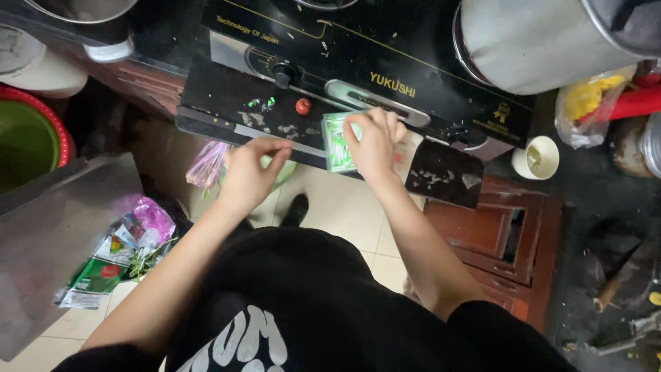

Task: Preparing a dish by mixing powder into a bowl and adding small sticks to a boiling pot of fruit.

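Note:
My right hand [375, 141] is closed on a small green and white packet [336, 141], holding it against the front edge of a dark cutting board [220, 93]. My left hand [249, 172] hovers at the board's front edge with thumb and fingertips pinched together, just below the blade of a knife [275, 134] lying along the board. Whether it pinches anything is hidden. A pale green thing [284, 171] shows under that hand. A small round red item [303, 106] and green scraps [261, 103] lie on the board.
The board rests on a black gas stove [385, 62] bearing a large steel pot [537, 41]. To the right are a white cup [536, 157] and a plastic bag with yellow contents [591, 103]. A red-rimmed basin [31, 138], a pink bag [206, 165] and floor wrappers [113, 258] are left.

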